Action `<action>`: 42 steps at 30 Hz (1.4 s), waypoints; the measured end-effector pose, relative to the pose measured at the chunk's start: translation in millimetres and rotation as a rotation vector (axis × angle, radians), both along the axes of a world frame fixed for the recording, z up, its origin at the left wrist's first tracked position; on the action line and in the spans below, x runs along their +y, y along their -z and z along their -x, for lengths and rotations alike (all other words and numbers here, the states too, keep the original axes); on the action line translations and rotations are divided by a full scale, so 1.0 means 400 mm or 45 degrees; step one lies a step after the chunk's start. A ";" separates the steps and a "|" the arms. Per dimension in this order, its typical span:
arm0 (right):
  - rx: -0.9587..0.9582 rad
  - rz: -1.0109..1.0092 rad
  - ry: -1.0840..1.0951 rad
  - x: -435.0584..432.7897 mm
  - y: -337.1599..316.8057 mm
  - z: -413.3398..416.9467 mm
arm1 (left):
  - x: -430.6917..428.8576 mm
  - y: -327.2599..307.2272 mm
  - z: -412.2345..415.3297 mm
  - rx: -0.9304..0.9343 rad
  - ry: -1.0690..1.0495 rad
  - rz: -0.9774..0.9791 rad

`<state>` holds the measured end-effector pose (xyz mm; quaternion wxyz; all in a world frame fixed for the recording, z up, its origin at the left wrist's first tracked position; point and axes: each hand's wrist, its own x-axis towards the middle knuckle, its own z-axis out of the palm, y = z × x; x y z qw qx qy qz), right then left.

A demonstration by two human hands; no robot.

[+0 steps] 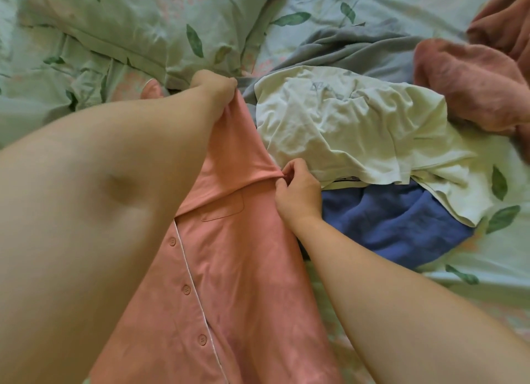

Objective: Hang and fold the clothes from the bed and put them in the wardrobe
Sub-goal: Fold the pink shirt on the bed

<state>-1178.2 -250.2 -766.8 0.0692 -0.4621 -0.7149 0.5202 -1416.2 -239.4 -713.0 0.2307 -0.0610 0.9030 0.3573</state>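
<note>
A pink button-up shirt (229, 269) with white piping and a chest pocket lies spread on the bed in front of me. My left hand (213, 89) grips its far end near the pillow, fingers curled into the cloth. My right hand (296, 188) pinches the shirt's right edge where the cloth is folded over. To the right lie a crumpled white T-shirt (344, 125), a blue garment (395, 225) partly under it, a grey garment (344, 45) behind and a rust-brown garment (473, 79) at the far right.
The bed sheet (473, 269) is pale green with a leaf print. A matching pillow (129, 24) lies at the back left. My left forearm covers the shirt's left half.
</note>
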 end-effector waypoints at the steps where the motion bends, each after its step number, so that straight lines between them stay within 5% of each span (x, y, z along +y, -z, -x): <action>1: -0.032 -0.023 -0.038 -0.001 0.002 0.001 | 0.004 -0.009 0.006 -0.016 0.036 0.070; 5: -0.085 -0.053 -0.059 -0.016 -0.008 0.008 | -0.055 0.029 -0.011 0.185 0.310 0.098; 12: -0.077 -0.542 -0.219 -0.128 -0.062 0.012 | -0.347 0.049 -0.082 0.520 0.160 0.353; 16: -0.026 -0.502 -0.511 -0.250 -0.077 0.059 | -0.621 0.067 -0.151 0.392 -0.110 0.431; 21: -0.009 -0.383 -0.737 -0.416 -0.093 0.134 | -0.951 0.063 -0.217 0.185 -0.756 0.417; 25: 0.012 -0.386 -0.940 -0.575 -0.108 0.185 | -1.156 0.059 -0.257 -0.109 -0.930 0.473; 28: 0.094 -0.421 -1.120 -0.701 -0.119 0.225 | -1.235 0.069 -0.305 -0.479 -1.437 -0.096; 31: 0.058 -0.434 -1.253 -0.818 -0.122 0.264 | -1.278 0.059 -0.348 -0.866 -1.613 -0.622; 38: -0.020 -0.448 -1.454 -0.981 -0.099 0.278 | -1.333 0.056 -0.374 -0.907 -1.737 -0.900; 42: 0.012 -0.452 -1.473 -1.006 -0.092 0.276 | -1.376 0.070 -0.345 -0.529 -1.859 -0.669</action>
